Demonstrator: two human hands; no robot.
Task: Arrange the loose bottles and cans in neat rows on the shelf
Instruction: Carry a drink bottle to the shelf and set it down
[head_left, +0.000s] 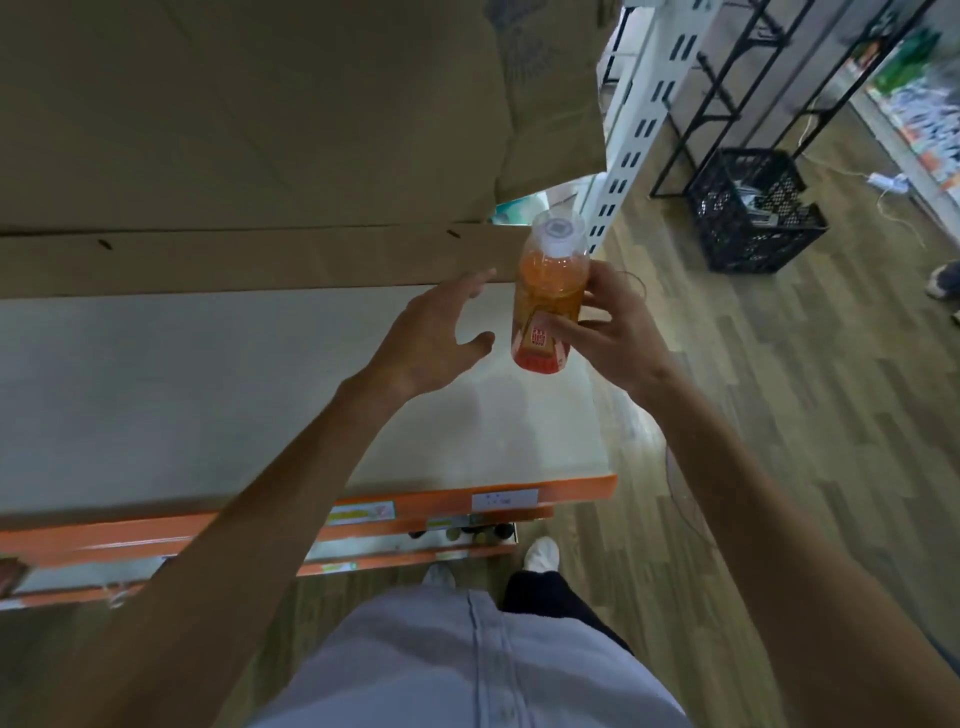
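The right hand (618, 332) curls its fingers round the lower half of an orange drink bottle (550, 291), holding it upright in the air over the right end of the shelf (208, 389), while the left hand (436, 338) hangs just beside it, spread wide and holding nothing. The grip looks like fingertips on smooth plastic, so the bottle could slip, or topple to the wood floor (779, 415) if set too near that end. The shelf is pale with an orange front lip, cardboard boxes (260, 130) along its back, and a black crate (748, 208) stands beyond.
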